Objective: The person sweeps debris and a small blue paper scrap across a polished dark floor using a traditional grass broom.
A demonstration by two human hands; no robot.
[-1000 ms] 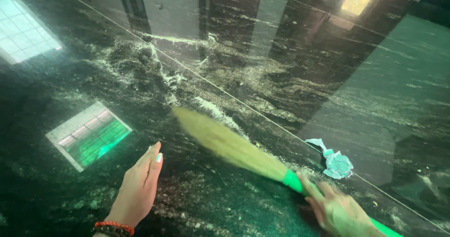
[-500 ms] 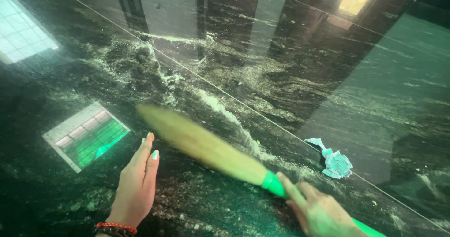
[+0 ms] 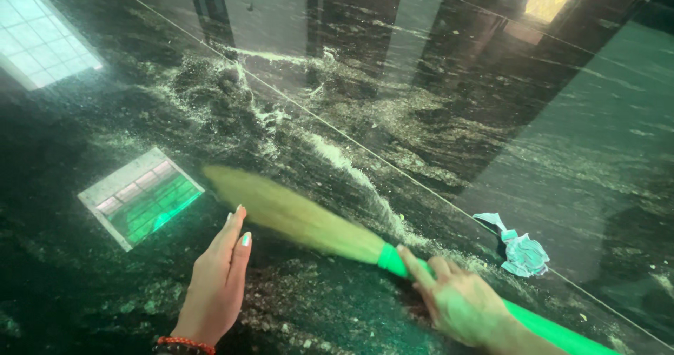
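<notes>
Fingers [image 3: 421, 274] of the right hand [image 3: 460, 306] are clamped around the green handle [image 3: 547, 327] of a soft grass broom [image 3: 295, 215], gripping just behind the green binding at lower centre of the frame. Its pale, blurred bristle head stretches up and left across the dark polished stone floor [image 3: 576, 137], the tip ending beside the bright reflection of a window grille [image 3: 140, 195] at centre left. The left hand [image 3: 217, 285], with painted nails and a red beaded bracelet [image 3: 186, 343] at the wrist, is held flat at lower centre-left, fingers straight and together, holding nothing, their tips just beside the bristles; whether they touch cannot be told. A thin pale joint line [image 3: 393, 165] runs diagonally from upper left to lower right, and a band of whitish dust and grit [image 3: 337, 158] lies along it above the broom. A crumpled light-blue wrapper [image 3: 523, 250] rests at that line, just right of the gripping hand. Beyond the joint, the upper right of the frame is open floor with only sparse specks. A larger window reflection [image 3: 42, 39] glares at the upper left edge.
</notes>
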